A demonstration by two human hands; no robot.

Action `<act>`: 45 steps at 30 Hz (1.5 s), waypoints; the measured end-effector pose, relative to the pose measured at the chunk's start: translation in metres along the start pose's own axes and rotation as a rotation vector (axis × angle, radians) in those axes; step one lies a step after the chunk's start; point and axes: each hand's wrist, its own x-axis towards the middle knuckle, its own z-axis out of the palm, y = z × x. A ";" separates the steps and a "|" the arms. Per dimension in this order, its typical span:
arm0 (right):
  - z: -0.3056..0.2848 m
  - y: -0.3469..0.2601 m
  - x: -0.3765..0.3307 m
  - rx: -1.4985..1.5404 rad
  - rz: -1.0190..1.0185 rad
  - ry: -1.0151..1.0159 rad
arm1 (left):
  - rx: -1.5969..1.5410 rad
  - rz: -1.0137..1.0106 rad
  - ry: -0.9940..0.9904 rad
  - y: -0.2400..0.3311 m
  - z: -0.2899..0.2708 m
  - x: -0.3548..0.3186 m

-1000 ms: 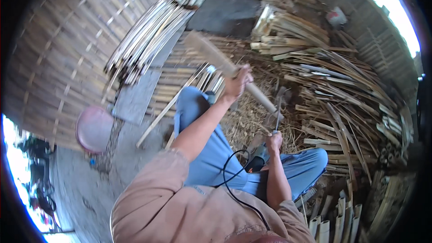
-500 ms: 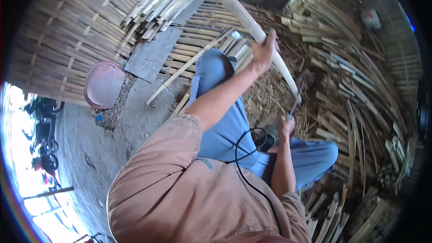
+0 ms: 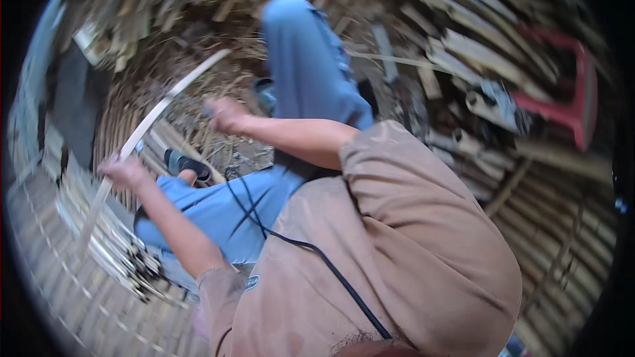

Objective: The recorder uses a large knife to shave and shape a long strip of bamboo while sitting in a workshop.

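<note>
A long pale bamboo strip (image 3: 159,110) slants across the left side, bowed a little. My left hand (image 3: 126,173) is closed around its middle. The strip's lower end smears into the stacked pieces behind it. Closer to the centre, my right hand (image 3: 229,116) is closed around the bluish handle of a knife-like tool (image 3: 209,110); its blade is too blurred to make out. This hand is apart from the strip, between my bent knees. Loose shavings (image 3: 198,74) lie on the ground beyond it.
Split bamboo pieces (image 3: 132,248) are stacked at the lower left, and more lie along the far side. A red plastic chair (image 3: 582,96) stands at the right among bamboo lengths (image 3: 473,53). A black cable (image 3: 324,258) runs down my shirt.
The whole view has swung round strongly. The strip now lies at the left with its far end away from the tool; before, that end was at the tool. Both hands keep their grip.
</note>
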 end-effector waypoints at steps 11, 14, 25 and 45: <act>0.024 0.036 -0.002 -0.100 0.507 0.141 | -0.247 0.059 0.050 -0.008 0.004 0.038; 0.070 0.011 0.003 0.247 0.220 0.172 | -0.355 0.030 0.049 -0.004 0.011 0.050; 0.061 0.014 -0.018 0.007 -0.007 0.243 | 0.519 0.540 -0.009 -0.062 0.000 0.189; 0.007 -0.002 -0.020 0.141 0.108 0.126 | -0.483 0.032 -0.300 0.031 0.032 -0.025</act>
